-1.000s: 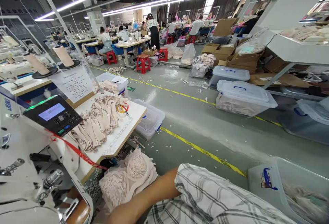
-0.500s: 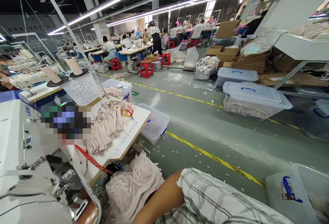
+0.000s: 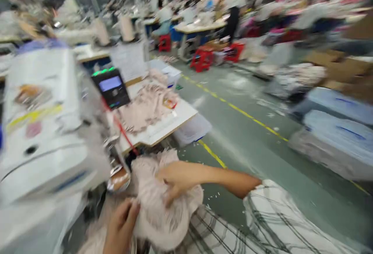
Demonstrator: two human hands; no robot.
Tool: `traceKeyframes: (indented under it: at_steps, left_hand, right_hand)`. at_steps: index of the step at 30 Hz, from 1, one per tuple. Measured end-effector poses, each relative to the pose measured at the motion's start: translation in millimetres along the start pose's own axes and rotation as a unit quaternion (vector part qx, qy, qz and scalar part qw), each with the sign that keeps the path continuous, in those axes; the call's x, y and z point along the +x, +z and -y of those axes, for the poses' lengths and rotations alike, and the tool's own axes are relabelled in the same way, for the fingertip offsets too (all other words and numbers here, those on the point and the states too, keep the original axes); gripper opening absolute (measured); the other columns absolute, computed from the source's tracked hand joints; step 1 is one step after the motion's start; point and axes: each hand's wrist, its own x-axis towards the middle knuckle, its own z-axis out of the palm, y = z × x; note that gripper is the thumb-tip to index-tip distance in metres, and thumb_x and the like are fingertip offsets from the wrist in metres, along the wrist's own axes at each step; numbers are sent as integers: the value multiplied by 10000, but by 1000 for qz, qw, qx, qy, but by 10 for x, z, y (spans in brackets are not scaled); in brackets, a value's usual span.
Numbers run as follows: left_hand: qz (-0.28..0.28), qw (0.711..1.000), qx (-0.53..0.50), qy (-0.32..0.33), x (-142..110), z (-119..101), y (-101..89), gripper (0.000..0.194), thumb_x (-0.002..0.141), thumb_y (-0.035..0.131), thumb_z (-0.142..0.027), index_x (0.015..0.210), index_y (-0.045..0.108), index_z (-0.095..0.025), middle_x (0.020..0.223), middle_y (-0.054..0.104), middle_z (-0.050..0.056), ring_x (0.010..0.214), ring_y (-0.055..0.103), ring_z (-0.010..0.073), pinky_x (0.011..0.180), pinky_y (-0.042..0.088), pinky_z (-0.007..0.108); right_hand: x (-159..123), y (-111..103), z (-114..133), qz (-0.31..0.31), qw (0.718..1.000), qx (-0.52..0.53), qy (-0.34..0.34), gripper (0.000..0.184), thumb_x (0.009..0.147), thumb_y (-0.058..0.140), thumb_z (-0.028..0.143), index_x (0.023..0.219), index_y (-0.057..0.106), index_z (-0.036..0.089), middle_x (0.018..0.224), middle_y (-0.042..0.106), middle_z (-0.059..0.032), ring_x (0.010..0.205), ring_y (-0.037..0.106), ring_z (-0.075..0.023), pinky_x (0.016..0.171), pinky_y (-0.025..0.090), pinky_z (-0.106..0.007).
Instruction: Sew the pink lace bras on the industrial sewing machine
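Note:
A pale pink lace bra (image 3: 166, 226) hangs over my lap, beside the sewing machine. My left hand (image 3: 124, 219) is closed, pinching the left edge of the bra between thumb and fingers. From the right, my right hand (image 3: 176, 178) reaches across the bra's cup, its fingers bent around the fabric and its thumb lower down. Motion blur softens the fingertips. The white sewing machine (image 3: 46, 141) stands to the left of both hands. More pale fabric (image 3: 93, 238) lies below my left hand.
Beyond the bra, a white worktable (image 3: 182, 118) bears a pile of pale pink fabric pieces (image 3: 142, 108), small yellow-and-red-handled snips (image 3: 170, 102) and a dark control panel (image 3: 112, 88). Lidded plastic bins (image 3: 338, 137) stand across the aisle. Other people sit at machines further back.
The view has swung left and down. Both my hands now show on the bra, which is raised closer to me; before, mostly my right forearm was visible.

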Motion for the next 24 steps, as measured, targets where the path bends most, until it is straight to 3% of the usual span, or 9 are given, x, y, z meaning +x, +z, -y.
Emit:
traceKeyframes:
  at_steps: [1, 2, 4, 6, 7, 9, 14, 18, 24]
  left_hand:
    - [40, 999, -9, 8, -33, 38, 39, 493, 945, 493, -577, 671, 603, -182, 641, 609, 9, 615, 574, 162, 562, 461, 244]
    - [61, 998, -10, 16, -35, 64, 60, 493, 958, 457, -539, 636, 559, -181, 608, 566, 2, 586, 526, 142, 550, 418, 236]
    - [86, 996, -18, 26, 31, 87, 33, 465, 957, 444, -456, 582, 467, -182, 550, 460, -24, 538, 421, 107, 531, 337, 226]
    - [57, 998, -21, 1, 120, 84, -76, 445, 936, 476, -424, 564, 441, -183, 526, 405, -39, 518, 365, 93, 508, 283, 223]
    - [31, 999, -19, -21, 154, 77, -150, 436, 919, 510, -428, 563, 456, -182, 524, 410, -40, 517, 364, 92, 503, 276, 222]
    - [-20, 997, -10, -75, 202, 75, -310, 382, 872, 592, -444, 602, 543, -179, 543, 470, -35, 529, 399, 98, 504, 294, 220]
    - [-111, 978, 25, -176, 314, 213, -574, 266, 819, 657, -426, 726, 683, -178, 569, 562, -19, 546, 466, 128, 516, 368, 236]
    - [-172, 970, 81, -150, 410, 365, -586, 203, 788, 671, -358, 670, 660, -194, 637, 651, 13, 721, 608, 200, 674, 494, 279]
    - [-177, 968, 112, -136, 439, 422, -560, 179, 772, 652, -308, 623, 615, -217, 622, 642, 12, 770, 638, 226, 706, 524, 301]
  right_hand:
    - [33, 15, -53, -79, 997, 9, -3, 787, 700, 749, 717, 1211, 655, 126, 1210, 686, -177, 1052, 642, -286, 872, 481, -360]
    - [104, 52, -112, -109, 993, 41, -26, 859, 715, 744, 708, 1328, 588, 126, 1333, 621, -199, 1151, 601, -299, 929, 461, -377]
    - [297, 177, -198, -91, 983, 141, -81, 742, 795, 690, 680, 1308, 597, 153, 1291, 644, -162, 1121, 605, -263, 913, 453, -350]
    - [470, 300, -203, -44, 971, 220, -87, 507, 880, 603, 652, 994, 684, 164, 914, 700, -66, 825, 617, -184, 734, 436, -285]
    - [538, 336, -178, -46, 967, 239, -70, 480, 904, 575, 637, 841, 658, 168, 752, 640, -24, 701, 565, -152, 659, 395, -267]
    - [654, 343, -100, -94, 965, 245, -24, 479, 920, 559, 595, 693, 568, 174, 629, 513, 17, 610, 470, -122, 600, 324, -259]
    - [943, 177, 8, -157, 956, 247, 28, 442, 874, 582, 575, 675, 535, 184, 656, 508, 17, 648, 473, -128, 627, 327, -258]
    - [1090, 100, -9, -156, 950, 268, 40, 436, 848, 606, 593, 697, 573, 185, 666, 526, 9, 664, 486, -141, 633, 337, -263]
    - [1100, 11, 20, -151, 952, 263, 46, 419, 855, 617, 560, 678, 572, 183, 651, 522, 8, 665, 508, -144, 622, 364, -261]
